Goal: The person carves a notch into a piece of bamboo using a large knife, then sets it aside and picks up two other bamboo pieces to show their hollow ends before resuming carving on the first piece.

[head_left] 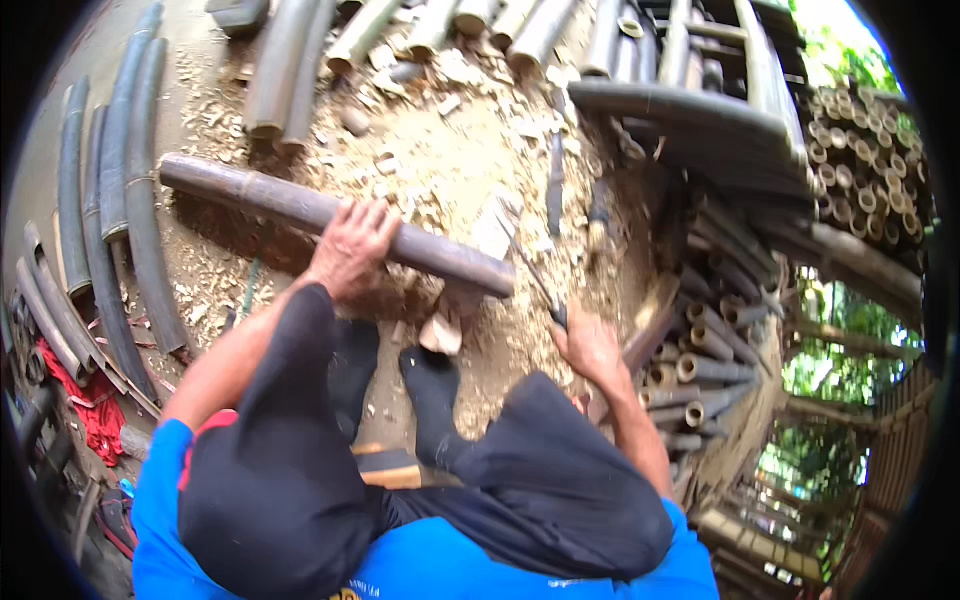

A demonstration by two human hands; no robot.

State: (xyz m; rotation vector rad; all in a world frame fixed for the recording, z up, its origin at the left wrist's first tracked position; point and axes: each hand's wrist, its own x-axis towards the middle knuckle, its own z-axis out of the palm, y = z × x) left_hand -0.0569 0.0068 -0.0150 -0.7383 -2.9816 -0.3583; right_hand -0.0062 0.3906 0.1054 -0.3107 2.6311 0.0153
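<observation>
My left hand point(350, 248) grips a long dark bamboo pole point(250, 195) that lies slantwise from upper left to centre, its cut end point(497, 277) resting over a wooden block point(458, 300). My right hand point(590, 345) holds a long knife point(520, 250) by its handle, the blade pointing up-left toward the pole's cut end and blurred. My legs in dark trousers and black socks point(430, 385) are below the pole, feet on the ground.
Wood chips cover the dirt ground point(440, 160). Curved split bamboo pieces point(120, 200) lie at left, round poles point(300, 60) at top, stacked cut bamboo tubes point(700, 370) at right, a bamboo frame point(700, 100) upper right. Red cloth point(85, 400) lies lower left.
</observation>
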